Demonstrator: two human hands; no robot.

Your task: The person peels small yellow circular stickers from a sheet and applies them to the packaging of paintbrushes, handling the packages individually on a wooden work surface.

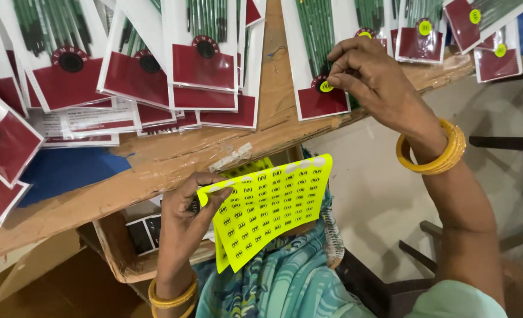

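My left hand (185,212) grips the left edge of a bright yellow sheet of small round stickers (273,206), held tilted above my lap. My right hand (367,73) reaches up to the wooden board, its fingertips pressing a round yellow sticker (326,86) onto the dark circle of a packet (317,65) with a white and dark red card and green sticks. Packets (420,32) to the right of it carry yellow stickers too. The rows of like packets (202,53) on the left show bare black circles.
The packets lie on a slanted wooden board (173,156) with a blue sheet (61,171) under some at left. An open cardboard box (120,247) sits below the board. Dark furniture legs (497,141) stand on the pale floor at right.
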